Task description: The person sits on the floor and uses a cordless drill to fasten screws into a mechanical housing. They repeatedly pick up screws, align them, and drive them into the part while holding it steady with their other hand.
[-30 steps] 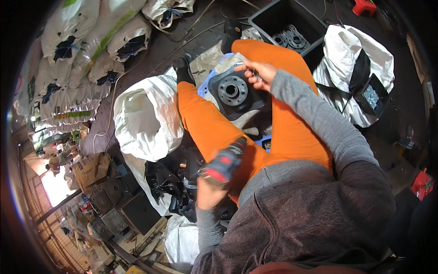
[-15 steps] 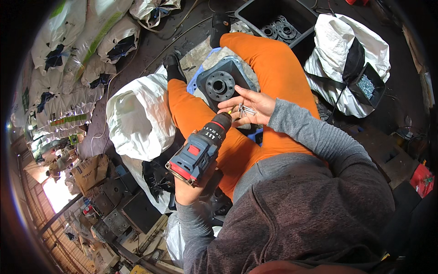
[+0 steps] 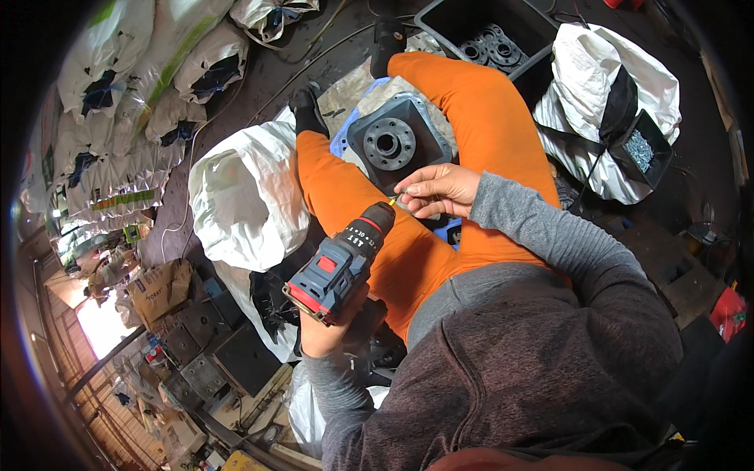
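I sit on the floor in orange trousers with a dark square metal housing (image 3: 395, 140) that has a round flange lying between my legs. My left hand (image 3: 330, 334) grips the handle of a blue and red cordless drill (image 3: 339, 263), its chuck pointing up toward the housing. My right hand (image 3: 437, 190) pinches something small at the drill's bit tip, just below the housing's near edge. What the fingers hold is too small to make out.
A black crate (image 3: 463, 20) with several round metal parts stands beyond my right knee. A white sack (image 3: 247, 196) lies at my left, another white bag (image 3: 620, 78) with a small box of screws (image 3: 640, 149) at my right. Filled sacks (image 3: 126, 102) line the far left.
My left hand has lifted the drill from beside my hip up over my lap. My right hand came back from the housing's flange to the drill's tip.
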The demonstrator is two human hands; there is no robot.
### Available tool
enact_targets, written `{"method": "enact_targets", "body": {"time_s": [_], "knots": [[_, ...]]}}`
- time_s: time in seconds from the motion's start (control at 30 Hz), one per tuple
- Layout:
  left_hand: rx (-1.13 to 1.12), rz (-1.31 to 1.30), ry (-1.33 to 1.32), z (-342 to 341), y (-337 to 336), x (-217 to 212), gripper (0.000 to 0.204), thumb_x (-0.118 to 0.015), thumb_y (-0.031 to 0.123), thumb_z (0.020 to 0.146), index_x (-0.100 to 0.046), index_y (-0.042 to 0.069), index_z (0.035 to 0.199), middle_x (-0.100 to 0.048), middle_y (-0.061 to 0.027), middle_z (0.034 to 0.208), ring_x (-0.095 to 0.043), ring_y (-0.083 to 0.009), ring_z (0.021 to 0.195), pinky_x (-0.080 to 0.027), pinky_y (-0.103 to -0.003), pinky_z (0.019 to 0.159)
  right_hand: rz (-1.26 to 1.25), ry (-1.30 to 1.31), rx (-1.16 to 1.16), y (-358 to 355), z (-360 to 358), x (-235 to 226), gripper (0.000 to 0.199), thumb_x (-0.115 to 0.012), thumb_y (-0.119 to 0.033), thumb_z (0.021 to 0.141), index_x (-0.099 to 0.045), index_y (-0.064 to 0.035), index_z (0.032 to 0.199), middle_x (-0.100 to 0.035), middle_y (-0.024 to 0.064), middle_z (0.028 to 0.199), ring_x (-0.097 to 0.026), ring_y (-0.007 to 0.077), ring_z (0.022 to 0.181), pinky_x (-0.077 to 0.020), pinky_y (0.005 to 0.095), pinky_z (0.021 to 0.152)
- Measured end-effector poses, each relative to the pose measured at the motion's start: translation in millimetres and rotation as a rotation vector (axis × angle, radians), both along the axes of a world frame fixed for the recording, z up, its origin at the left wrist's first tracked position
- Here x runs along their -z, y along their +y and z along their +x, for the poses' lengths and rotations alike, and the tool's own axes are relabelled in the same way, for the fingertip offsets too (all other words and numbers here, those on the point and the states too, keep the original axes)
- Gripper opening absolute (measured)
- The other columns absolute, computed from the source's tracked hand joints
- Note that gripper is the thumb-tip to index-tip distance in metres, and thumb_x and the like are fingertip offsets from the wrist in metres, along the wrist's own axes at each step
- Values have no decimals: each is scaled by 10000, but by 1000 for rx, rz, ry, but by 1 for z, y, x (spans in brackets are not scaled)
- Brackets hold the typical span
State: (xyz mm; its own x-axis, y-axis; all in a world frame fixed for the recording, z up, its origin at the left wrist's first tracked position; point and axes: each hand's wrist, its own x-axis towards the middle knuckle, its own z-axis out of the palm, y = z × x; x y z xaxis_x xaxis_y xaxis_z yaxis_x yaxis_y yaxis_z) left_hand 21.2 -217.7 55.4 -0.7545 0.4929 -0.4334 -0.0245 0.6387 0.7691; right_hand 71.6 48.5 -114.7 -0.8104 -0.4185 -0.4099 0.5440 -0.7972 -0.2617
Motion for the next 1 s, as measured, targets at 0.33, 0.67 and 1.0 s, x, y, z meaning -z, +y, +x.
{"method": "enact_targets", "body": {"time_s": [0.33,0.67,1.0], "knots": [[183,10,1,-6,-12,-3,151,-697,66,825,-681,31,971,-638,-25,720,-583,-112,549,-426,-258,474,12,86,-98,3,3,7,256,-656,-144,929,-633,19,1125,-672,53,888,-662,94,720,-618,250,717],[198,-13,215,-22,0,5,199,-707,-8,768,-685,21,964,-652,-40,782,-586,-121,549,-466,-274,488,278,-136,-2,7,-10,8,324,-582,-207,978,-611,-19,1241,-542,-35,732,-464,15,536,-393,175,446],[37,-74,20,-105,44,35,345,-701,31,794,-635,29,1133,-674,-37,919,-581,-89,623,-458,-250,506,852,-459,419,-26,-62,86,512,-794,-492,758,-682,-26,938,-674,71,889,-607,151,842,-480,283,811]]}}
